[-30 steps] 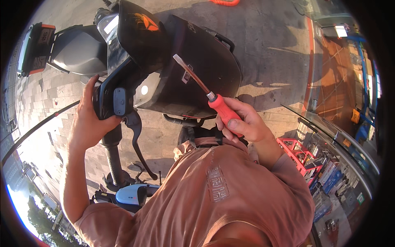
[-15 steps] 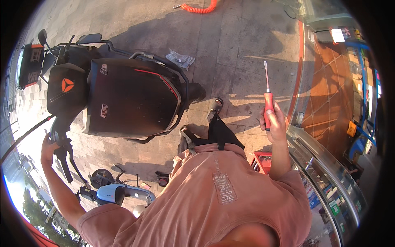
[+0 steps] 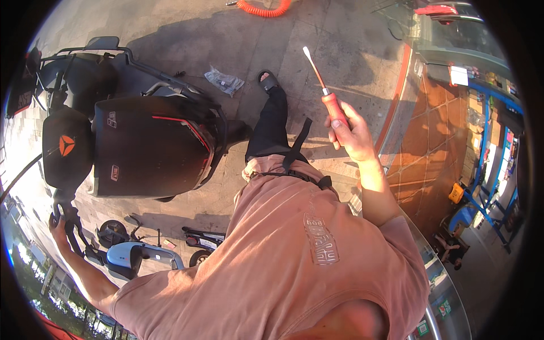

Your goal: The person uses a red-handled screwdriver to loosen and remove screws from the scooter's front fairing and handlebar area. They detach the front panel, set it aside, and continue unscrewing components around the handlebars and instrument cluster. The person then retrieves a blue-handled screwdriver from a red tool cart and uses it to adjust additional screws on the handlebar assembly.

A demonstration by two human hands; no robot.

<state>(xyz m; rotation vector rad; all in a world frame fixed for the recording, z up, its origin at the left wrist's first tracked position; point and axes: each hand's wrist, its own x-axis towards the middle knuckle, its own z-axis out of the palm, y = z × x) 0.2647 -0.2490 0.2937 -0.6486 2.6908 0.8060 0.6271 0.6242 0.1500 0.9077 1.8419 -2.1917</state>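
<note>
**op:** Right hand (image 3: pixel 352 131) is fisted round my red-handled screwdriver (image 3: pixel 326 90), shaft pointing up and away, slightly left. Left hand (image 3: pixel 58 225) is wrapped on the scooter's handlebar grip (image 3: pixel 71 218).

**reply:** So which is closer to the black scooter (image 3: pixel 147 144)?

**op:** Left, it's touching. Screwdriver's well off to its right.

Right hand (image 3: pixel 352 133) is wrapped around a red-handled screwdriver (image 3: pixel 326 90), metal shaft pointing up and away over the paved ground (image 3: pixel 351 51). Left hand (image 3: pixel 58 225) is way out at the far left, gripping the handlebar (image 3: pixel 68 218) of a black scooter (image 3: pixel 144 144). A small clear plastic bag (image 3: pixel 225 81) lies on the pavement near the scooter, and there's an orange coiled hose (image 3: pixel 262 8) at the top edge.
</note>
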